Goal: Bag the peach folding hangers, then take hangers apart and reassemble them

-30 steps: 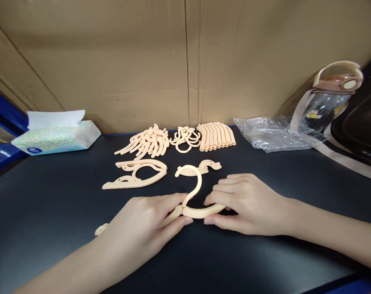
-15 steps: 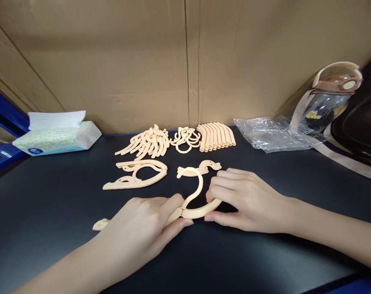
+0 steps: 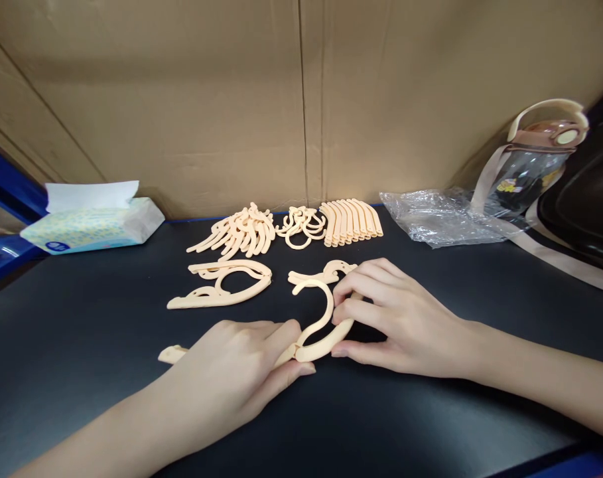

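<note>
Between my two hands is a cream plastic folding hanger [image 3: 326, 343], its curved hook standing up from the middle joint. My left hand [image 3: 246, 358] is closed around the left arm, whose tip sticks out past the knuckles. The right arm is pinched by my right hand [image 3: 395, 318], the thumb below and fingers above, and its far end is hidden behind them. Just beyond the hook lie loose cream hanger pieces [image 3: 308, 278], partly covered by my right fingers. A folded hanger [image 3: 246, 292] rests on the table left of them.
At the back of the black table [image 3: 107, 312] are a pile of hanger arms [image 3: 244, 232], a heap of hooks [image 3: 301, 226] and a row of curved arms [image 3: 351, 222]. A tissue pack [image 3: 92, 226] stands left; clear plastic wrap [image 3: 430, 216] and a strapped bottle [image 3: 535, 169] are right.
The hanger's right arm has swung upward at the joint with my right hand, so the hanger is more bent. My left hand has shifted slightly, still gripping the left arm.
</note>
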Demonstrator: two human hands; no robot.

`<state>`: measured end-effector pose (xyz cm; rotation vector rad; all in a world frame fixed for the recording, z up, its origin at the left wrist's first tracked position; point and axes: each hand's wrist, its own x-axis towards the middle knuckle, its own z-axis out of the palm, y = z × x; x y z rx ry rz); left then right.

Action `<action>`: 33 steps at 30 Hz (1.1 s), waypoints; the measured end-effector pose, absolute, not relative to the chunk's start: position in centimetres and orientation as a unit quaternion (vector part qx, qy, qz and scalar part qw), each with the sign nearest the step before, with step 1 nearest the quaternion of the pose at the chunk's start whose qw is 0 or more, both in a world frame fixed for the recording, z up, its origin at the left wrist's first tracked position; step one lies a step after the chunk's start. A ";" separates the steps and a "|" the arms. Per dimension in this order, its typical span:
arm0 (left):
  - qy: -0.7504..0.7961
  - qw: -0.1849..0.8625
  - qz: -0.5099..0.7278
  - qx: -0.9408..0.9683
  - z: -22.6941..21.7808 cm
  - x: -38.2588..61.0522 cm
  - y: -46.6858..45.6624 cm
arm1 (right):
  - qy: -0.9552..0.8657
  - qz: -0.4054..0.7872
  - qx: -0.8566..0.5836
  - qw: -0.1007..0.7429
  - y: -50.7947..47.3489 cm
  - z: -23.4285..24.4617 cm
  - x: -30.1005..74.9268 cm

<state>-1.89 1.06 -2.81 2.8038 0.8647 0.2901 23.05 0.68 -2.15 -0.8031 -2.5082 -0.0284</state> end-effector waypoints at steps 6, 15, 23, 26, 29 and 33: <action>0.279 0.060 0.095 0.954 -2.6 -1.8 1.1 | -0.911 -0.036 -0.304 0.276 0.6 -2.3 23.1; 0.270 0.019 0.114 0.956 -2.7 -1.7 1.0 | -0.900 -0.067 -0.314 0.294 0.6 -2.5 23.1; 0.266 0.020 0.110 0.957 -2.8 -1.7 0.9 | -0.900 -0.065 -0.321 0.289 0.8 -2.5 23.2; 0.260 0.015 0.117 0.959 -2.9 -1.7 0.8 | -0.899 -0.062 -0.321 0.290 0.9 -2.5 23.2; 0.257 0.014 0.121 0.959 -2.9 -1.7 0.8 | -0.900 -0.059 -0.319 0.293 1.0 -2.5 23.2; 0.257 0.009 0.122 0.959 -2.8 -1.7 0.9 | -0.900 -0.052 -0.313 0.300 0.9 -2.5 23.2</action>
